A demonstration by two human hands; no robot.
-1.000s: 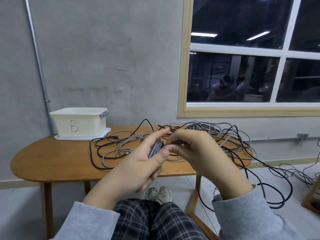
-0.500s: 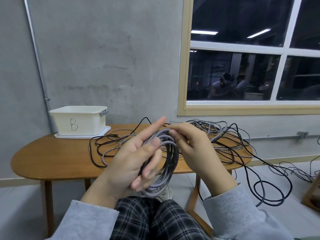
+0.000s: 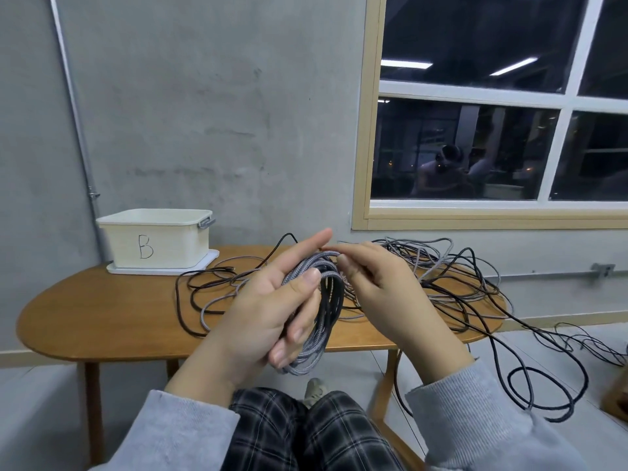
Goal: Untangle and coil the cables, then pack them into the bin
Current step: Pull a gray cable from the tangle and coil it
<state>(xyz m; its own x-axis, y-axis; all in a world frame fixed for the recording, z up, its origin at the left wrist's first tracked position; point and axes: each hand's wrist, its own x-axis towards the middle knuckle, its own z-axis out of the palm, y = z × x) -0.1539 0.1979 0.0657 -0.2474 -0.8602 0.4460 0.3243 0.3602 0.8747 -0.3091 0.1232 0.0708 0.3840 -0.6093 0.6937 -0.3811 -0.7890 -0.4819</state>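
Since half a second ago, little is changed on the wooden table (image 3: 102,321): the loose cables (image 3: 452,283) are spread as before, the bin (image 3: 154,239) marked B at its far left. The grey coil (image 3: 317,311) is still gripped by the left hand (image 3: 272,311), thumb clamped across; its top strand is now pinched by the right hand (image 3: 380,283).
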